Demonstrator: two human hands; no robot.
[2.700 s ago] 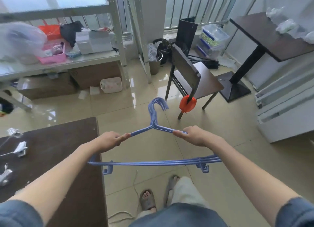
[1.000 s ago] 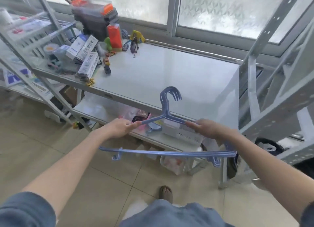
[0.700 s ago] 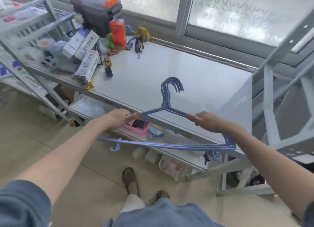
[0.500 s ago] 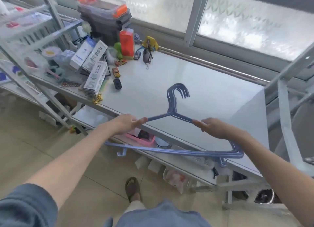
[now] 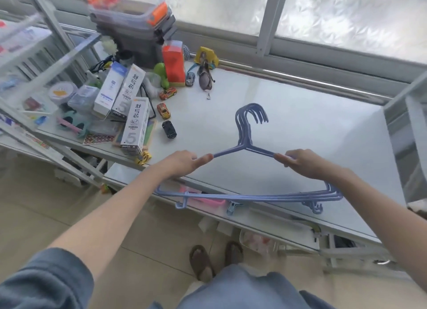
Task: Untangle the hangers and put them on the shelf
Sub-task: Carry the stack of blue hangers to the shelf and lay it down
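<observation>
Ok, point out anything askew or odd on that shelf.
Tall white boxes lean and overlap among clutter at the shelf's left end; a black toy car sits apart. The blue hangers look neatly stacked, nothing damaged.

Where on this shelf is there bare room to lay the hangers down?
The shelf is bare from the black toy car rightward to the upright post, under the hangers. The left end is crowded with boxes, toy cars and sunglasses.

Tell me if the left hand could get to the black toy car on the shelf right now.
Probably not as things stand: the left hand is closed on the blue hangers, shared with the right hand. The black toy car sits just ahead, with nothing between, so freeing the hand should suffice.
</observation>
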